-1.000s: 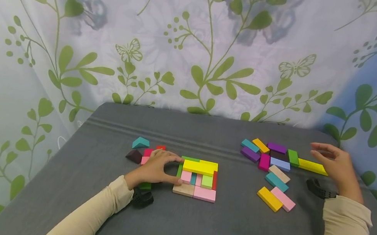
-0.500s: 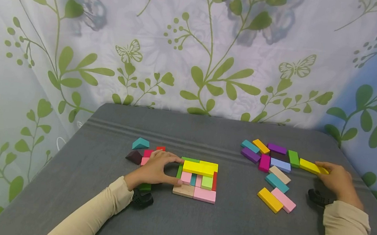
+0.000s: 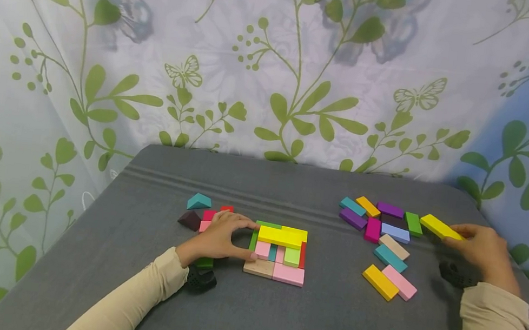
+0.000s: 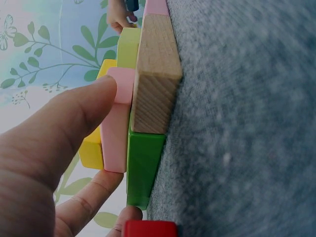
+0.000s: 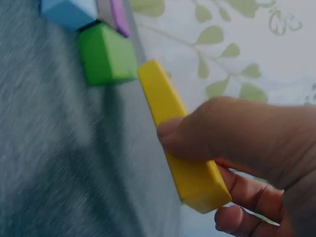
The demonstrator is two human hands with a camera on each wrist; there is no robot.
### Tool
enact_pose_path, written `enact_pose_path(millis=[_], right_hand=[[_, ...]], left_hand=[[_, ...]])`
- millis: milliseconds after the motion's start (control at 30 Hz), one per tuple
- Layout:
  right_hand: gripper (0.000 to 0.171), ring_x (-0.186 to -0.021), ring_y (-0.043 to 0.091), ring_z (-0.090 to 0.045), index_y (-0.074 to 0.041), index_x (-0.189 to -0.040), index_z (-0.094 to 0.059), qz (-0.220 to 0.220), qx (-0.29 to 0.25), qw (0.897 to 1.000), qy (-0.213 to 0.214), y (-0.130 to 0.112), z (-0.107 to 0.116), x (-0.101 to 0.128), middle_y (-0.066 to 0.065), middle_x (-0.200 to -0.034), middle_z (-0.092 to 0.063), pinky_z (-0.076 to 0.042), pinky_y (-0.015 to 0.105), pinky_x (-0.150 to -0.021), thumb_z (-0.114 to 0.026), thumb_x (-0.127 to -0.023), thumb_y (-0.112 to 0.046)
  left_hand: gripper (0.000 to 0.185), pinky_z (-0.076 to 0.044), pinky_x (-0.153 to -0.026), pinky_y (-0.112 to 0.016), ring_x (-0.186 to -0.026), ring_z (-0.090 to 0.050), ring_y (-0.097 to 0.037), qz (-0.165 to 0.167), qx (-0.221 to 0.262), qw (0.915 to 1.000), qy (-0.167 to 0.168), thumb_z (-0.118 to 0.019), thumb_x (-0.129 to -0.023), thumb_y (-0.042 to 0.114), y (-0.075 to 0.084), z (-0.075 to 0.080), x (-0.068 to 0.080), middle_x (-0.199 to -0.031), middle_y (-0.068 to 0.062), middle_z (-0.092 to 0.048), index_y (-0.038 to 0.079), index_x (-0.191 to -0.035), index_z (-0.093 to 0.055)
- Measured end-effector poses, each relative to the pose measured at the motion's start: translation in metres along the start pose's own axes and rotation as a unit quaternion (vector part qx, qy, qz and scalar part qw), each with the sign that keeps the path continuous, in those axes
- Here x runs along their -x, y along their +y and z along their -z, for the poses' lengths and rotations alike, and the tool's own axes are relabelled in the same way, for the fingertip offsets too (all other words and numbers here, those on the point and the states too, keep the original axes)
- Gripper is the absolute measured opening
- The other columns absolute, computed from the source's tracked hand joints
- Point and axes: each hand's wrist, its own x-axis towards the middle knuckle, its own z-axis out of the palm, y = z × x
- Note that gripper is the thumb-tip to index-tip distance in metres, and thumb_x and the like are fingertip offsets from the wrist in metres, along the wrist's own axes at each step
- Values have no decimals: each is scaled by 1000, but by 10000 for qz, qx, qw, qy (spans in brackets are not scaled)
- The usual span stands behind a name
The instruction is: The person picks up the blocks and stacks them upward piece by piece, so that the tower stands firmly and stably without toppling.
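Note:
On the grey surface stands a low layered stack of rectangular building blocks, topped by a yellow block (image 3: 280, 236). My left hand (image 3: 221, 236) is at the stack's left side, thumb and index finger at opposite ends of an upper-layer pink block (image 4: 114, 133). Below that block lie a bare wood block (image 4: 159, 64) and a green block (image 4: 144, 168). Far to the right, my right hand (image 3: 485, 253) pinches one end of a long yellow block (image 5: 173, 133), thumb on its near face and fingers behind. This block is raised and tilted above the surface.
Left of the stack are a teal block (image 3: 199, 201) with a cut-out, a dark triangular block (image 3: 190, 220) and several red, pink and green blocks partly behind the left hand. Several loose blocks lie right of centre, including a green block (image 3: 413, 224). A patterned curtain (image 3: 275, 68) hangs behind.
My right hand came down onto the long yellow block, gripped its right end and lifted it off the surface. The left hand stayed at the stack.

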Motion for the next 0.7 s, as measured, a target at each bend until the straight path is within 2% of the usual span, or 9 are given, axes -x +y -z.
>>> enact_pose_path(millis=[133,233,367,467,700], right_hand=[[52,-101,58,-56,22,-129,-61,298,60,9993,219,-15,3,-1,46,-120,-61,-48,64,-77,-76,-99,-17],[51,-98,55,-59,20,-128,-63,605,62,9978,263,-30,3,-3,44,-119,-64,-50,54,-72,-78,-99,-19],[49,-96,46,-55,18,-129,-66,809,-151,9965,169,-50,-2,-5,40,-118,-63,-46,43,-71,-79,-101,-20],[47,-96,40,-51,14,-129,-68,976,-341,9946,113,-64,-7,-6,33,-116,-63,-45,39,-71,-80,-101,-21],[39,-96,26,-56,8,-126,-74,1873,-793,9791,-73,-88,-20,-7,22,-112,-70,-48,24,-73,-84,-96,-14]], left_hand=[[73,-16,-120,-67,-143,-45,-40,15,-42,10000,8,-90,-86,45,0,0,0,-150,-14,-62,12,-147,-67],[74,-16,-121,-67,-143,-44,-40,42,-58,10000,-11,-90,-86,45,1,0,0,-150,-14,-61,12,-147,-67],[73,-15,-121,-67,-143,-44,-40,44,-46,10000,-17,-90,-86,45,2,0,0,-150,-14,-61,12,-147,-67],[73,-15,-121,-67,-143,-45,-40,28,-50,10000,-1,-90,-86,45,2,0,0,-150,-14,-61,12,-147,-67],[73,-15,-121,-67,-143,-45,-39,32,-50,10000,-8,-90,-86,45,3,1,1,-149,-14,-62,11,-147,-67]])
